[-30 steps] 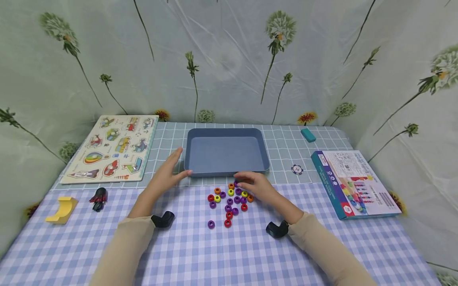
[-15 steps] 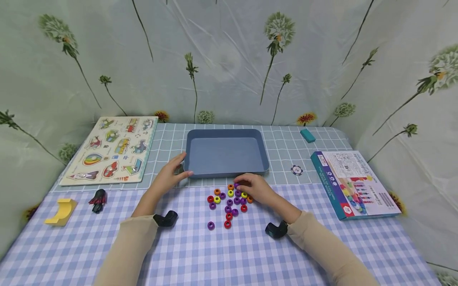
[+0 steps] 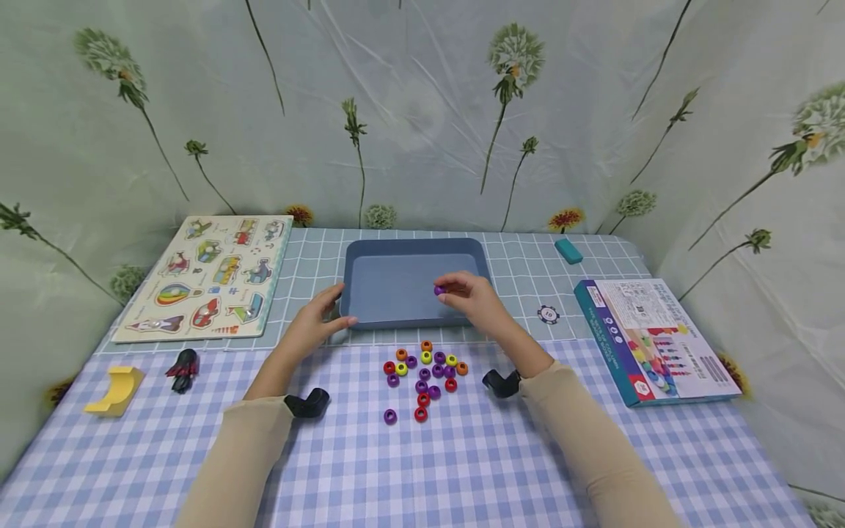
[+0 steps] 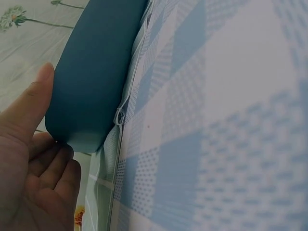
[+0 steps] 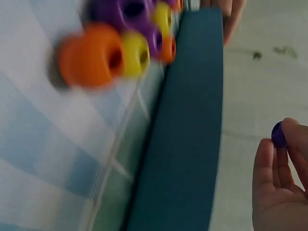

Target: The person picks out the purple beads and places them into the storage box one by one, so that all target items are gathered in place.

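Note:
A purple bead (image 3: 439,290) is pinched between the thumb and fingertips of my right hand (image 3: 477,302), above the right part of the blue-grey tray (image 3: 389,323). The right wrist view shows the same purple bead (image 5: 278,134) held past the tray wall (image 5: 185,125). My left hand (image 3: 312,323) holds the tray's near left corner, thumb at the front side and fingers at the left side. In the left wrist view, thumb and curled fingers of the left hand (image 4: 36,154) lie around the tray's corner (image 4: 86,130). Several loose beads (image 3: 425,373), purple, red, yellow and orange, lie before the tray.
A wooden picture puzzle board (image 3: 207,279) lies at the back left. Nearer are a yellow arched block (image 3: 115,391) and a small black-and-red figure (image 3: 183,369). At right are a boxed set (image 3: 653,341), a poker chip (image 3: 548,314) and a teal block (image 3: 568,251).
My right hand has picked a purple bead from the far edge of the group and carried it up over the tray. My left hand has moved slightly right, onto the tray's corner.

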Tool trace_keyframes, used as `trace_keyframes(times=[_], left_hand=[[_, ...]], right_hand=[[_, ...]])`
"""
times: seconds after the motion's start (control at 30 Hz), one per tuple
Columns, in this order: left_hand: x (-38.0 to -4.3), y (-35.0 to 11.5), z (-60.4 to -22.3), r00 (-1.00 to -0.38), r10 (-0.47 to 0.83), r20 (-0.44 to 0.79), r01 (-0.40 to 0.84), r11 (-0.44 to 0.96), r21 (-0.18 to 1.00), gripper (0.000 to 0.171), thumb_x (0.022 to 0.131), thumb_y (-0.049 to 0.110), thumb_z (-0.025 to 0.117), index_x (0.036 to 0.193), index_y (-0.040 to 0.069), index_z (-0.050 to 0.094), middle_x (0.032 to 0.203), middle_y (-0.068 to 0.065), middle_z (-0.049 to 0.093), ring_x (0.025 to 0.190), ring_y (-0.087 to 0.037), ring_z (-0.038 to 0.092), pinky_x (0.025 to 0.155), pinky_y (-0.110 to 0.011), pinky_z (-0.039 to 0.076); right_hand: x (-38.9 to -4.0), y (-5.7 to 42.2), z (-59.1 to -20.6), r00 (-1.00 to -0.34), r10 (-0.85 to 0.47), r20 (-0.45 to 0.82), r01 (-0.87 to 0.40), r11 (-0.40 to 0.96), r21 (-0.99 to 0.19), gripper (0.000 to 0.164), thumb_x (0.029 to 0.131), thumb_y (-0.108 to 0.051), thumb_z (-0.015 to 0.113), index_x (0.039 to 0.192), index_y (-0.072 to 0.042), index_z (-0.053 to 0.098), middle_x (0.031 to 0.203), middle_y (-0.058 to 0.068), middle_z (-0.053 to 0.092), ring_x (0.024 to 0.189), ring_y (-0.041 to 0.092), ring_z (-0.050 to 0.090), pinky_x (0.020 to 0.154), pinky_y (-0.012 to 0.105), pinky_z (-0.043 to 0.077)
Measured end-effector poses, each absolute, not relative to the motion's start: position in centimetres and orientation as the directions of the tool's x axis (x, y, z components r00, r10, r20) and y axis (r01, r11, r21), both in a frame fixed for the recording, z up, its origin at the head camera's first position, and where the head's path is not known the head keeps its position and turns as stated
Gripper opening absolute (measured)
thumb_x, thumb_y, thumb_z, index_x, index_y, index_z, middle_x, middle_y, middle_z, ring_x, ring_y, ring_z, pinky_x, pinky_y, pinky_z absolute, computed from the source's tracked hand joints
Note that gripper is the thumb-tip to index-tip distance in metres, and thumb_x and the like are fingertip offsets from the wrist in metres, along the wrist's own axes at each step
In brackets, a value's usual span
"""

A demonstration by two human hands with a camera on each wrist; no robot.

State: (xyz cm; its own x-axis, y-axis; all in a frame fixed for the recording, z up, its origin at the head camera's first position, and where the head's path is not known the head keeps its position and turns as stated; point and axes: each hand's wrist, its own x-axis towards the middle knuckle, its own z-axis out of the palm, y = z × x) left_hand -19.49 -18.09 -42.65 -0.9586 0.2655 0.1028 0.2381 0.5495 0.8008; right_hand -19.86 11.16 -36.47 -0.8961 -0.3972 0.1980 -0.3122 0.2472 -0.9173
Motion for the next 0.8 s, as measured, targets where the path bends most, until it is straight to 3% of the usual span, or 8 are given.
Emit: trace_keyframes(times=[0.2,0.37,0.63,0.8], left_hand=[[-19.6,-18.1,-42.8,-0.961,0.260,0.091,0.223,0.545,0.808,0.078,0.069,0.040,0.061,0.129,0.004,0.026,0.131,-0.014,0.025,0.118,-0.025,0.025,0.095,-0.035,0.027],[-19.6,-17.9,-42.7,-0.963,0.256,0.085,0.218,0.550,0.806,0.078,0.069,0.040,0.061,0.129,0.004,0.026,0.131,-0.014,0.024,0.118,-0.026,0.025,0.095,-0.035,0.028],[-19.6,-18.0,-42.6,-0.965,0.251,0.082,0.212,0.550,0.808,0.078,0.069,0.038,0.061,0.129,0.003,0.026,0.131,-0.015,0.024,0.118,-0.026,0.024,0.095,-0.035,0.028],[-19.6,-17.9,-42.7,-0.965,0.252,0.076,0.207,0.548,0.811,0.079,0.069,0.039,0.061,0.129,0.003,0.025,0.131,-0.015,0.023,0.118,-0.026,0.024,0.095,-0.035,0.028]], right_hand=[[-23.8,11.3,-38.9,-0.940,-0.323,0.109,-0.223,0.342,-0.913,0.024,0.076,-0.004,0.057,0.098,0.005,0.056,0.091,0.013,0.058,0.081,0.019,0.054,0.070,0.027,0.047],[-26.1,11.4,-41.0,-0.955,-0.290,0.057,-0.197,0.480,-0.855,0.022,0.075,-0.007,0.060,0.096,-0.002,0.058,0.091,0.007,0.058,0.082,0.015,0.052,0.071,0.026,0.045],[-26.9,11.0,-41.7,-0.960,-0.280,-0.026,-0.158,0.614,-0.774,0.020,0.073,-0.003,0.061,0.093,-0.004,0.059,0.086,0.006,0.057,0.079,0.017,0.050,0.070,0.028,0.044],[-26.8,11.1,-41.3,-0.959,-0.278,-0.048,-0.141,0.620,-0.771,0.024,0.073,-0.005,0.061,0.097,-0.004,0.057,0.090,0.007,0.055,0.082,0.018,0.049,0.072,0.029,0.043]])
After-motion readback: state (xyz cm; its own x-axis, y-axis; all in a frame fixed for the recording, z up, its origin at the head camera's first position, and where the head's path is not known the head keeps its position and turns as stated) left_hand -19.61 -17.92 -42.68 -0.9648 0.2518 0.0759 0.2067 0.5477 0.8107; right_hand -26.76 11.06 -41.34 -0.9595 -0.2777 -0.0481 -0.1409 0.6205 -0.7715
